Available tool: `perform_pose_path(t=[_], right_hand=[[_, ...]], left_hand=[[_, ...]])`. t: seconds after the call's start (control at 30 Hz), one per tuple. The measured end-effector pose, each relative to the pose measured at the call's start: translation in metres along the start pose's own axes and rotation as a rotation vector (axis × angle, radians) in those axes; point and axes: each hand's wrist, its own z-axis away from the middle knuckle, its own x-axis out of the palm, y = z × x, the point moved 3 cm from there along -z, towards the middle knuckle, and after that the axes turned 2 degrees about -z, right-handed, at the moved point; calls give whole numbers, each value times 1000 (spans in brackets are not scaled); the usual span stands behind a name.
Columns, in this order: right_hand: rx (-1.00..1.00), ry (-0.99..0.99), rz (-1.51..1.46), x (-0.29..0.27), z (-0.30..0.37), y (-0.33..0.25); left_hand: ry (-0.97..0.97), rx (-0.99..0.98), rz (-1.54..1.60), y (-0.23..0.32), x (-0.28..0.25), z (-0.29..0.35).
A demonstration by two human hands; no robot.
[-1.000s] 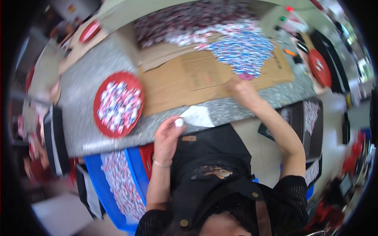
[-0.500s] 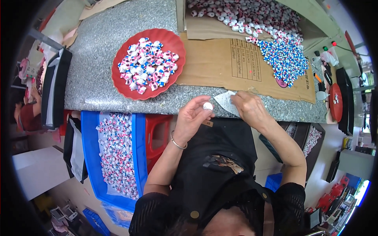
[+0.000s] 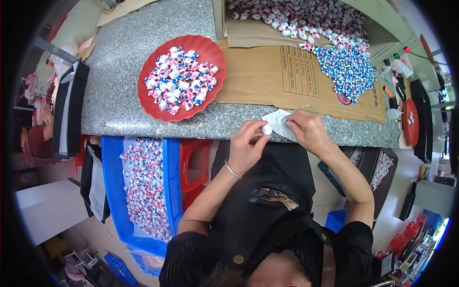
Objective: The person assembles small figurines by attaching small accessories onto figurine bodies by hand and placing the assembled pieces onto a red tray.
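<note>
At the table's front edge, my left hand (image 3: 245,146) pinches a small round white figure piece (image 3: 267,129) between thumb and fingertips. Close beside it on the right, my right hand (image 3: 311,133) has its fingers closed on a tiny blue-and-white piece (image 3: 286,121), mostly covered by the fingertips. A pale, pointed sheet (image 3: 274,116) lies on the tabletop between the hands, partly behind them. To the left stands a red scalloped plate (image 3: 149,100), heaped with white, pink and blue figures (image 3: 178,81).
A flattened cardboard sheet (image 3: 253,71) covers the grey speckled table (image 3: 114,71). On its right lies a pile of tiny blue-and-white pieces (image 3: 348,71), with many white-pink figures (image 3: 306,19) behind. Below the table's left part is a blue bin (image 3: 111,191) of figures, beside a red stool (image 3: 193,167).
My left hand has moved right with the round white piece, closer to my right hand. My right hand has shifted slightly right, and the tiny piece now shows at its fingertips.
</note>
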Motion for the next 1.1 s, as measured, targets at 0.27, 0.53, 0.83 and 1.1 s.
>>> perform_pose_path(t=[0.27,0.53,0.83,1.1], right_hand=[[551,23,-936,-1,20,-4],[99,211,-505,-23,26,-30],[135,72,-615,-11,12,-17],[181,527,103,-64,-11,131]], left_hand=[[-108,147,-37,6,18,-4],[-401,-260,500,23,25,-6],[-383,-209,185,22,0,-27],[352,339,-1007,74,-114,-92]])
